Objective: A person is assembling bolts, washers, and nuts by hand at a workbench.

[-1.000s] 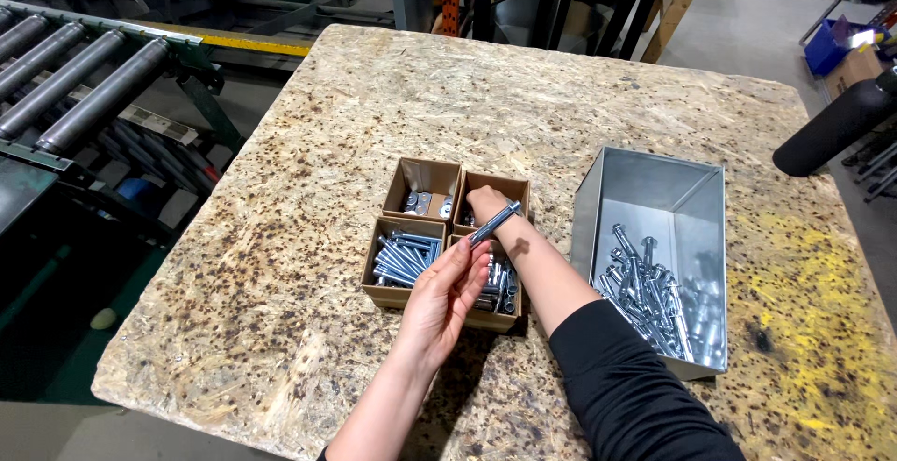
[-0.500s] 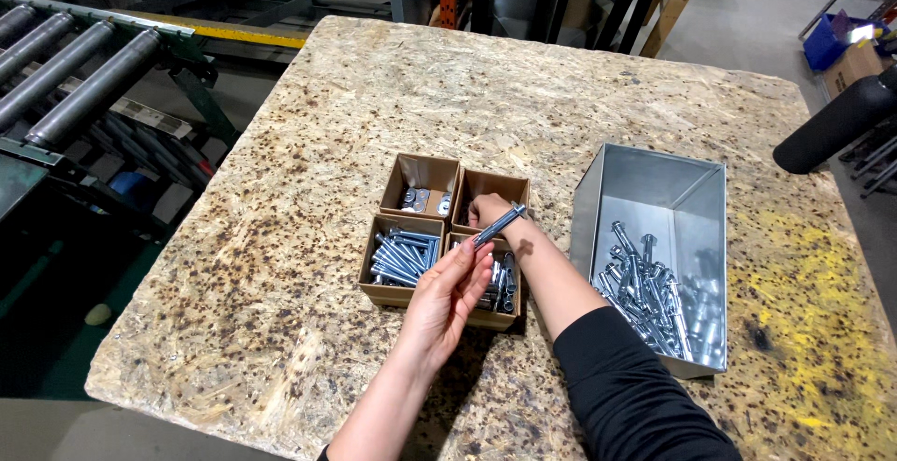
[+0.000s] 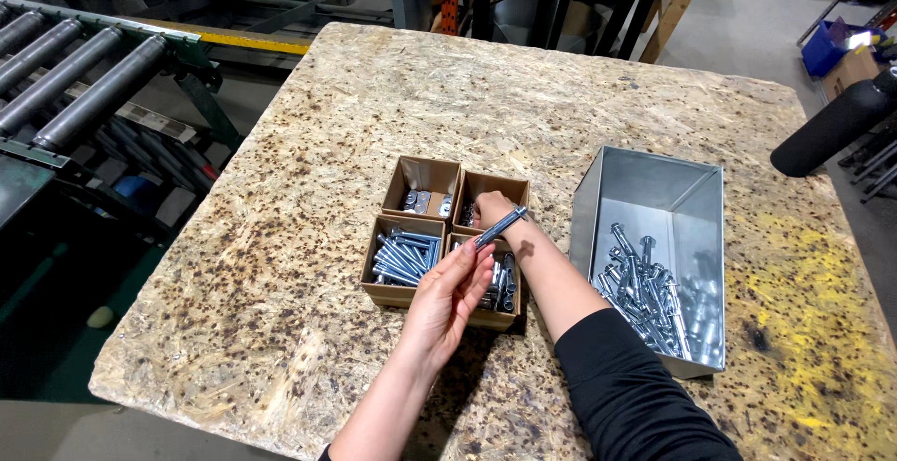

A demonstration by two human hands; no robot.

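Holding one bolt (image 3: 499, 228), left hand (image 3: 450, 295) hovers over four cardboard boxes (image 3: 410, 265).

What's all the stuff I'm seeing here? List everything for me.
table: one, speckled chipboard top, fills the view
cardboard boxes: four, brown, clustered mid-table, holding metal parts
metal bin: one, grey, right of the boxes
loose bolts: many, silver, in the bin
roller conveyor: one, grey rollers, far left
black cylinder: one, right edge
bolt: one, silver, between both hands
left hand: bare, holding the bolt
right hand: black sleeve, over the far right box
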